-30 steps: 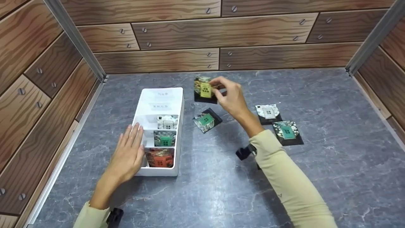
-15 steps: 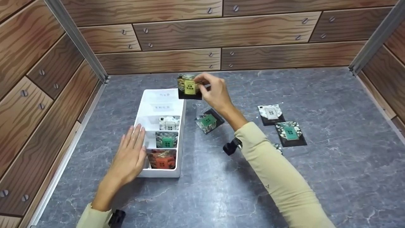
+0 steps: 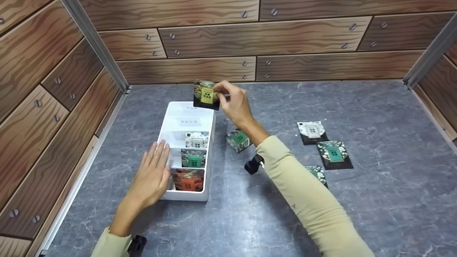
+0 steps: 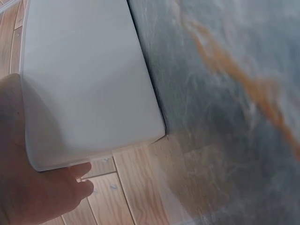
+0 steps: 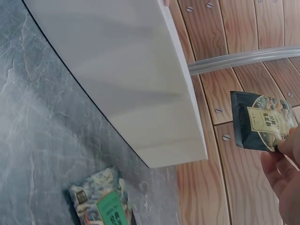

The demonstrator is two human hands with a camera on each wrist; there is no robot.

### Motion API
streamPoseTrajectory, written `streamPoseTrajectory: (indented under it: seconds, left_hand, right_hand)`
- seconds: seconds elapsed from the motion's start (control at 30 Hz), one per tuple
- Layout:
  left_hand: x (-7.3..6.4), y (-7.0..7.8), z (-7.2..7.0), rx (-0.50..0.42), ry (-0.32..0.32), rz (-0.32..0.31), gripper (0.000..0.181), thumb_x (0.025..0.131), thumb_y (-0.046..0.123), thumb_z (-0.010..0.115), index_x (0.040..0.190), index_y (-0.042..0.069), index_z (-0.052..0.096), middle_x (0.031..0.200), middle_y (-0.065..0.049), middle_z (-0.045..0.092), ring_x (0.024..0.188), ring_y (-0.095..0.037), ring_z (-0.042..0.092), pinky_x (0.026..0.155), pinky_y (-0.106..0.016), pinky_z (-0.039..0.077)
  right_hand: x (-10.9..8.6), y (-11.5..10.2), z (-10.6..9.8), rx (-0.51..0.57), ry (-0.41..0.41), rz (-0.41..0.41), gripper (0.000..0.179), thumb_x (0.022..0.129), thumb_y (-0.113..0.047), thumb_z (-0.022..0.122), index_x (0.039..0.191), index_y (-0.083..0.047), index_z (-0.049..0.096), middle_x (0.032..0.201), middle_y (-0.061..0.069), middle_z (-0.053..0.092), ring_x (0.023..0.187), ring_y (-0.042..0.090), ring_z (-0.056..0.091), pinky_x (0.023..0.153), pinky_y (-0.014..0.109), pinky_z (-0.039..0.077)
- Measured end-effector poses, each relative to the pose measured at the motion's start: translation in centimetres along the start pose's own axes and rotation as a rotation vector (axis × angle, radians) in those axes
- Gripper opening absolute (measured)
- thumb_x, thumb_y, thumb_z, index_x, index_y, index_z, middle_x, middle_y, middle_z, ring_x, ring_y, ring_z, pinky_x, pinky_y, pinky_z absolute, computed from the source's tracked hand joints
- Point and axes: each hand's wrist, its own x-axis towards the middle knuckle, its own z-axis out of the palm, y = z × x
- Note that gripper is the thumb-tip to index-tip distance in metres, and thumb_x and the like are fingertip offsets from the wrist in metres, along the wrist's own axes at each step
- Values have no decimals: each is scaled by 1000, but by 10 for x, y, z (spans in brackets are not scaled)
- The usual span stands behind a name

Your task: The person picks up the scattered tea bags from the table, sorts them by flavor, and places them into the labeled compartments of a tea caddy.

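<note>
My right hand [image 3: 234,103] pinches a tea bag sachet [image 3: 206,94] with a yellow label by its right edge, above the far end of a white divided box [image 3: 211,157]. In the right wrist view the same sachet [image 5: 262,120] is raised beside the box wall [image 5: 126,84]. My left hand [image 3: 151,175] lies with straight fingers along the box's left rim. The near compartments hold orange-labelled sachets [image 3: 188,182], a green-labelled sachet [image 3: 194,159] and a white-labelled sachet [image 3: 196,140]. The two far compartments show printed labels.
A green-labelled sachet [image 3: 238,140] lies right of the box, partly behind my right wrist. Further right lie a white sachet [image 3: 312,132], a teal-labelled sachet [image 3: 335,155] and another flowered sachet [image 3: 317,174], partly under my sleeve. Wood-patterned walls [image 3: 210,39] enclose the table.
My right hand has lifted the yellow-labelled sachet off the table and carried it left, over the box's far end. My left hand has stayed at the box's rim. The view has shifted slightly.
</note>
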Motion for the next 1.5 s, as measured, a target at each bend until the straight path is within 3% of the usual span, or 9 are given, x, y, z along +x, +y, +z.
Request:
streamPoseTrajectory:
  seconds: [0.37, 0.63, 1.0, 1.23, 1.5]
  left_hand:
    - [2, 0, 3, 11, 6, 14, 58, 109, 22, 32, 161, -3, 20, 170, -20, 12, 156, -39, 7, 126, -55, 4]
    - [-1, -2, 0, 15, 9, 10, 58, 109, 22, 32, 161, -2, 19, 170, -20, 12, 156, -38, 7, 126, -55, 4]
    - [-1, -1, 0, 4, 39, 33, 58, 109, 20, 32, 159, -6, 23, 168, -22, 16, 156, -40, 9, 125, -57, 7]
    - [0, -1, 1, 5, -3, 17, 59, 110, 24, 29, 161, -3, 18, 170, -20, 11, 157, -36, 3, 126, -53, 1]
    - [-1, -1, -1, 9, 0, 16, 59, 110, 23, 30, 161, -4, 19, 170, -20, 11, 156, -40, 7, 126, -55, 3]
  right_hand:
    - [1, 6, 18, 31, 21, -22, 16, 92, 12, 64, 101, 2, 73, 102, 11, 76, 96, 22, 72, 88, 22, 56]
    - [-4, 12, 32, 44, -12, -15, 17, 92, 13, 62, 99, 3, 73, 100, 12, 77, 93, 23, 73, 84, 21, 58]
    - [-7, 15, 35, 30, -30, -25, 17, 91, 14, 61, 92, 2, 73, 94, 12, 76, 92, 24, 73, 87, 21, 56]
    - [-13, 21, 38, 26, -103, -14, 20, 90, 16, 59, 91, 3, 73, 91, 12, 76, 89, 22, 73, 81, 22, 57]
    - [-15, 22, 38, 57, -174, 6, 24, 90, 18, 55, 99, 4, 73, 99, 15, 74, 95, 28, 71, 83, 24, 58]
